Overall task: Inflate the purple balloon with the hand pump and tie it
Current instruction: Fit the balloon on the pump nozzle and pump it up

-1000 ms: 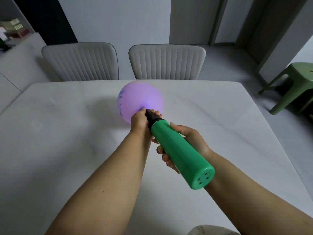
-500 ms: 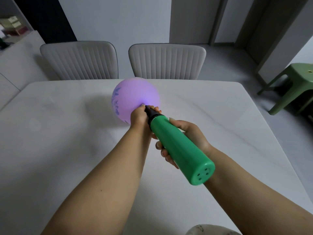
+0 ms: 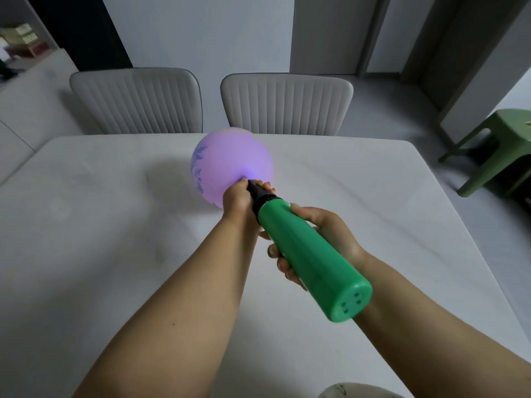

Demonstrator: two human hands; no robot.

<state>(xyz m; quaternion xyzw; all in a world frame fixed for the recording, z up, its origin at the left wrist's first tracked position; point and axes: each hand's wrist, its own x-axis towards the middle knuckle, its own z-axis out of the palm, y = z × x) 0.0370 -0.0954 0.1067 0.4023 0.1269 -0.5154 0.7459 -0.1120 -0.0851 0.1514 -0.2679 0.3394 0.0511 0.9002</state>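
The purple balloon (image 3: 232,162), partly inflated and printed with darker blue marks on its left side, floats over the white table (image 3: 86,225). Its neck sits on the black nozzle of the green hand pump (image 3: 309,258). My left hand (image 3: 238,198) pinches the balloon's neck around that nozzle. My right hand (image 3: 319,239) wraps the green pump barrel from the right, fingers curled underneath. The pump's rear end with small holes points toward me.
Two pale ribbed chairs (image 3: 138,100) (image 3: 287,103) stand at the table's far edge. A green plastic stool (image 3: 500,147) is on the floor to the right. A rounded pale object (image 3: 356,391) shows at the bottom edge.
The balloon has grown slightly rounder and drifted a little left. The green barrel has slid a bit toward the nozzle. Both hands keep their grips.
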